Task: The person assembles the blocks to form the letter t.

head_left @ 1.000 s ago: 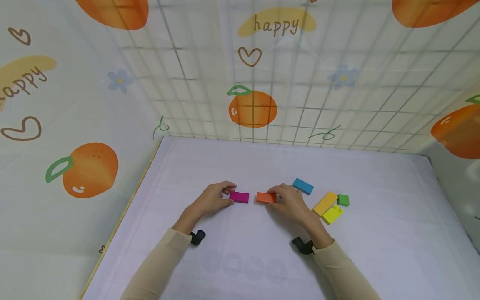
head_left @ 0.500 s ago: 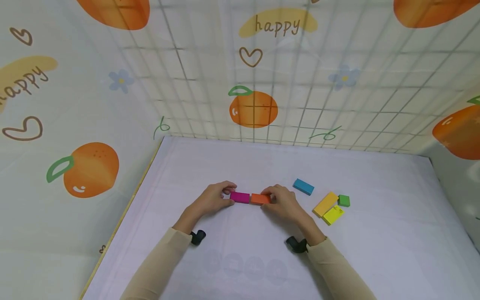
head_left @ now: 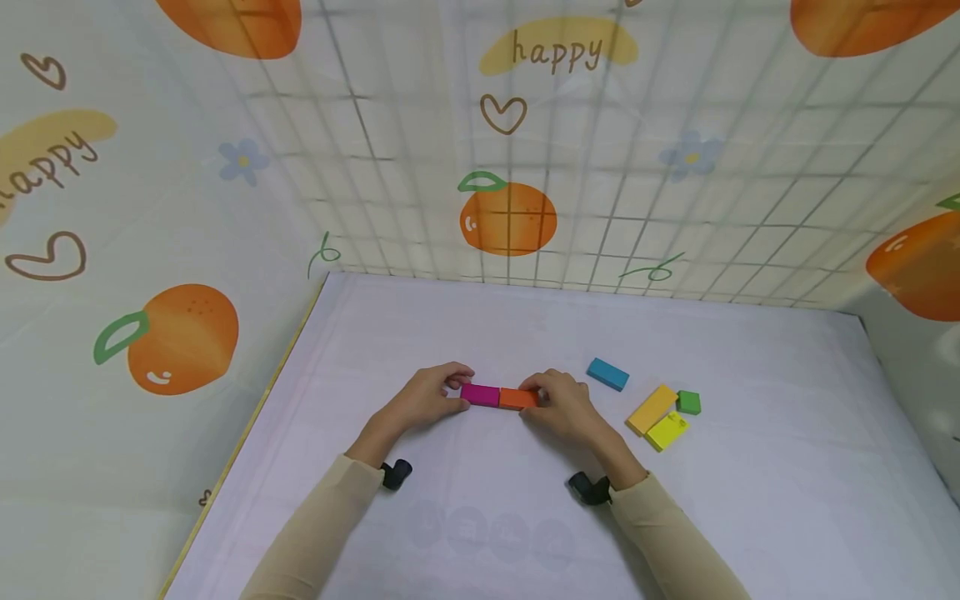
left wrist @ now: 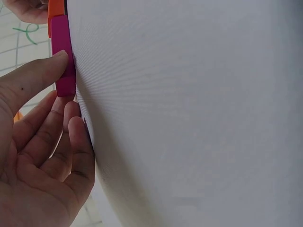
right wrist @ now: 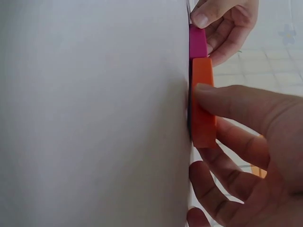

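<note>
Two toy blocks lie end to end on the white table in the head view: a magenta block [head_left: 480, 395] at left, an orange block [head_left: 517, 399] at right, their ends touching. My left hand [head_left: 426, 397] pinches the magenta block near its left end, thumb on the near side; the left wrist view shows the thumb across the magenta block [left wrist: 61, 38]. My right hand [head_left: 564, 403] pinches the orange block by its right part. In the right wrist view the thumb presses the long face of the orange block [right wrist: 202, 75], with fingers behind it.
Right of my right hand lie a blue block [head_left: 608, 374], an amber block [head_left: 652, 409], a yellow block [head_left: 667, 431] and a small green block [head_left: 688, 402]. A printed curtain [head_left: 420, 208] rises behind the table's back edge.
My right hand has slid the orange block leftward until it meets the magenta block; the gap between them has closed. My left hand and the magenta block have stayed in place.
</note>
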{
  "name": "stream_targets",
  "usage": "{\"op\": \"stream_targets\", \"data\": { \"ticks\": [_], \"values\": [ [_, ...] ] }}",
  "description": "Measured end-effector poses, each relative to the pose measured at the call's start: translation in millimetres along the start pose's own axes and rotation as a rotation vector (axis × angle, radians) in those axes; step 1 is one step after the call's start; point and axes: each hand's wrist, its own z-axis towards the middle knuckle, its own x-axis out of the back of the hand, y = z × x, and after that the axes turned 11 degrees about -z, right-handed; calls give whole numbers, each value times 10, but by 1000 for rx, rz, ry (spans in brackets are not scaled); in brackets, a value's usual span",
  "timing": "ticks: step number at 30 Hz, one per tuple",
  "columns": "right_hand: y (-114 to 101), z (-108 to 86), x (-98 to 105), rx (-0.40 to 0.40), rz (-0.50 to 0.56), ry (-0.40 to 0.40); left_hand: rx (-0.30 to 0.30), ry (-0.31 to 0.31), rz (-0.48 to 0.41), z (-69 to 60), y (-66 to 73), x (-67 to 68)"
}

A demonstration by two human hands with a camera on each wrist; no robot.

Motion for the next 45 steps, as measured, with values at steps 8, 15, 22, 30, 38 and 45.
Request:
{"op": "stream_targets", "data": {
  "ticks": [8,15,22,30,38,45],
  "values": [
    [-5,15,-5,-14,-11,-9,12,-6,-13,5,-8,-1],
    [-10,32,-8,-15,-26,-17,25,-1,-7,-5,25,2],
    [7,48,-25,-21,-34,-21,19,10,3,-9,28,-4],
    [1,45,-17,-14,-38,-16,16,8,8,-1,27,-6],
    [5,46,-15,-17,-36,-15,11,6,6,-4,51,6],
    [-4,41,-11,-23,-45,-21,27,6,8,-1,35,1]
  ]
}}
